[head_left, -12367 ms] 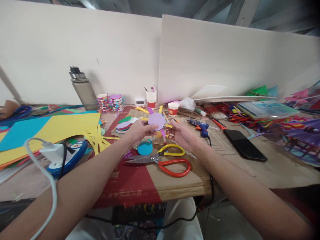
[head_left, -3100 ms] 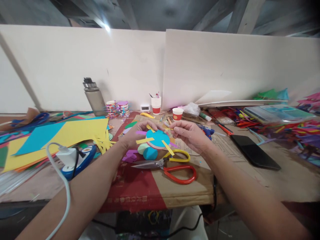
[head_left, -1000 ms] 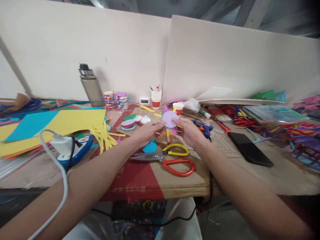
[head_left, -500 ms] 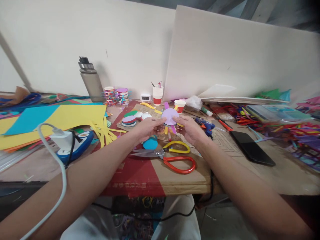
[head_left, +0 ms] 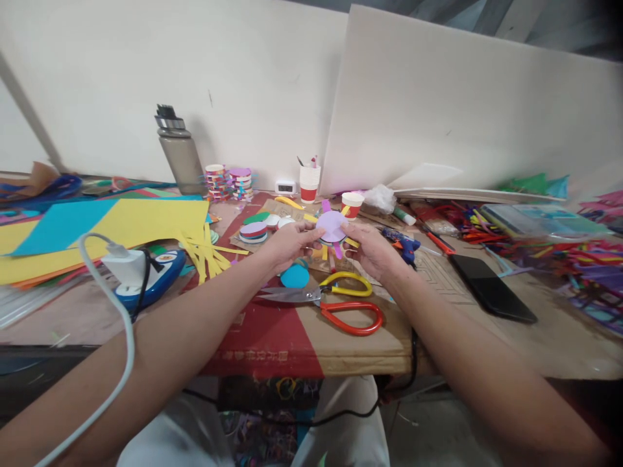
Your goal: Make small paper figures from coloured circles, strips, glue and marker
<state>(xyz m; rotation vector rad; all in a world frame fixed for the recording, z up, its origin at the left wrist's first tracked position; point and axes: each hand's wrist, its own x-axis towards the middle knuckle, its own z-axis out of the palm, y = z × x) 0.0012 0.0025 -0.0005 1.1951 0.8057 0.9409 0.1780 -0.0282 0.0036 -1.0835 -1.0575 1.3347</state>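
Between my two hands is a round purple paper disc [head_left: 331, 227] with yellow and purple strips sticking out around its edge. My left hand [head_left: 294, 244] pinches its left side, and my right hand [head_left: 368, 249] pinches its right side, thumbs on top. Beneath it lies a blue paper circle [head_left: 294, 276] on the cardboard. Nearer to me rest large scissors [head_left: 318, 295] with one yellow and one red handle, blades pointing left. Left of my left hand is a stack of paper discs [head_left: 254, 232] in several colours.
A grey bottle [head_left: 181, 155], a paper cup with pens [head_left: 309, 185] and another paper cup [head_left: 352, 204] stand behind. Yellow paper sheets [head_left: 156, 227] and a blue power strip [head_left: 154, 285] with a white cable lie left. At right are a glue gun [head_left: 405, 245] and a phone [head_left: 491, 288].
The camera view has shifted slightly. Both hands keep hold of the purple disc, which looks almost unmoved.
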